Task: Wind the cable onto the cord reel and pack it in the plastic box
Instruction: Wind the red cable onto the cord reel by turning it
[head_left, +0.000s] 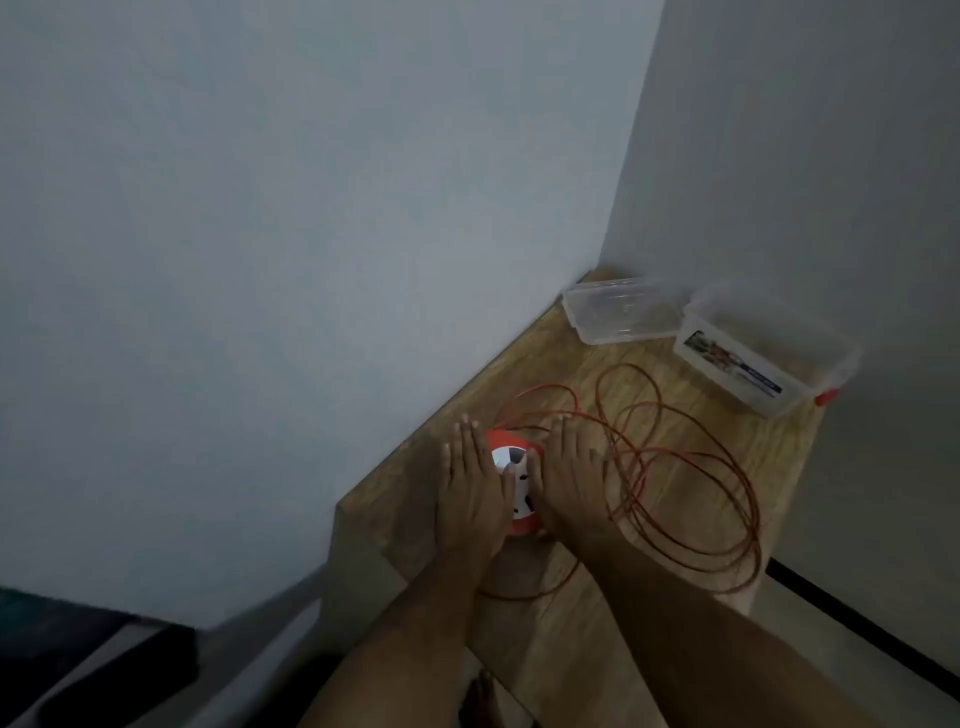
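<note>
An orange cord reel with a white socket face (514, 467) lies flat on the wooden table (582, 618) beside the left wall. My left hand (472, 488) rests flat on the reel's left side, fingers spread. My right hand (566, 478) lies flat on its right side. Neither hand is closed around the reel. The thin orange cable (691, 467) lies unwound in several loose loops to the right of the reel. A clear plastic box with a label and a red clip (763, 358) stands open at the far right.
A clear lid (623, 312) lies beside the box in the table's far corner. Grey walls close in the table at left and back right. A dark object (104, 670) sits low at the left. The table's near edge drops off at right.
</note>
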